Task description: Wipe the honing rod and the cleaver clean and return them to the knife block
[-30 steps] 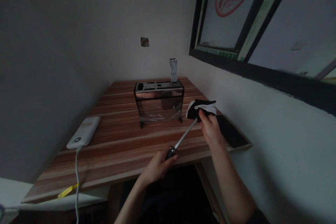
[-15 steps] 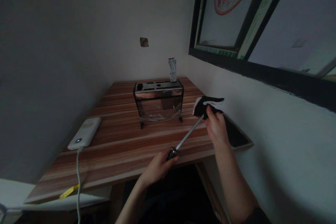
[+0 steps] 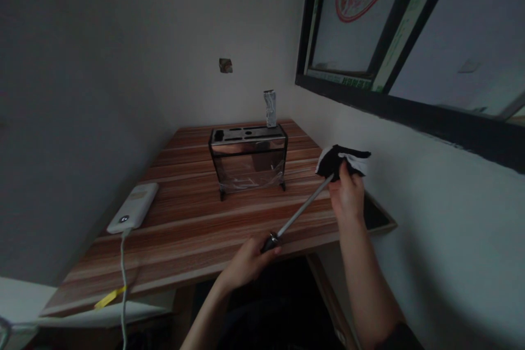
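My left hand is closed around the dark handle of a honing steel near the table's front edge. Its thin grey rod slants up and to the right. A folded black and white cloth is pinched in my right hand, at the far end of the rod. The cloth covers the tip, so the tip is hidden. Behind the rod, a knife block with a slotted metal top and black side frames stands upright on the table; clear plastic film clings to its front.
A white power bank with a cable lies on the striped wooden table at the left. A yellow tag is at the front edge. Behind the knife block stands a small grey object. Walls and a dark-framed window border the table.
My right hand and the cloth have moved right and slightly up, along the rod away from the handle. The left hand stays almost in place.
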Demonstrator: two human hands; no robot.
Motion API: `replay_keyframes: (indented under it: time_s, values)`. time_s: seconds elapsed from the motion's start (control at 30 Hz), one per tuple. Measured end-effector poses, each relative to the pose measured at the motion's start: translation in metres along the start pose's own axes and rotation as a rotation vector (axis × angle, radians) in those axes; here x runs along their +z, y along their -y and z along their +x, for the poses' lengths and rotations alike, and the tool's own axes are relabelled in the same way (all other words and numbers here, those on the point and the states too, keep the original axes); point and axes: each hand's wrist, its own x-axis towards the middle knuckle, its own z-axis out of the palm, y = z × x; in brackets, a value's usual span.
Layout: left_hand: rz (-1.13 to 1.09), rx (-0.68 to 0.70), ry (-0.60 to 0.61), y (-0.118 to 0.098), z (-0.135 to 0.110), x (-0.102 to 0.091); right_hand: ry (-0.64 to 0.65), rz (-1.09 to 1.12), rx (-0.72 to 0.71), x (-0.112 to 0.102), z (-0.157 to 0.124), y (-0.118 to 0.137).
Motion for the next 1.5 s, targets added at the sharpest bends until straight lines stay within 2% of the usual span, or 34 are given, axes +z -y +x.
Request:
replay_keyframes:
  time_s: [0.1,0.2,0.4,0.57,0.8,0.93,1.0,1.07,1.2,1.3,1.37,1.43,1.5]
  values:
    - [-0.057,0.001,-0.006,0.002,-0.003,0.000,0.001,0.039,0.006,-0.011,0.013,0.010]
    - [-0.183,-0.040,-0.026,0.006,-0.004,0.001,0.035,0.003,0.068,-0.026,0.012,0.005]
    - [-0.342,-0.054,-0.148,0.008,-0.003,0.007,0.204,-0.275,0.312,-0.039,-0.040,-0.041]
    - [-0.438,-0.048,-0.295,0.006,-0.013,0.010,0.615,-0.362,0.557,-0.023,-0.087,-0.056]
    - [-0.487,-0.057,-0.428,0.007,-0.037,-0.003,0.758,-0.244,0.558,0.008,-0.123,-0.067]
    - [-0.509,-0.047,-0.506,0.007,-0.045,-0.009,0.966,-0.249,0.580,0.014,-0.120,-0.069]
    - [-0.505,-0.048,-0.531,0.007,-0.046,-0.008,1.020,-0.299,0.562,0.012,-0.114,-0.071]
    - [-0.509,-0.059,-0.539,0.007,-0.045,-0.006,0.986,-0.371,0.503,0.008,-0.108,-0.073]
    - [-0.511,-0.065,-0.497,0.007,-0.042,0.000,0.770,-0.538,0.295,-0.006,-0.103,-0.074]
    - [-0.502,-0.037,-0.476,0.007,-0.043,0.003,0.582,-0.626,0.102,-0.016,-0.109,-0.062]
    - [-0.494,-0.022,-0.485,0.006,-0.044,0.005,0.493,-0.628,0.033,-0.019,-0.118,-0.049]
    - [-0.454,0.017,-0.528,0.003,-0.044,0.006,0.477,-0.615,0.024,-0.019,-0.130,-0.034]
    - [-0.370,0.074,-0.604,-0.003,-0.045,0.006,0.561,-0.603,0.078,-0.015,-0.144,-0.022]
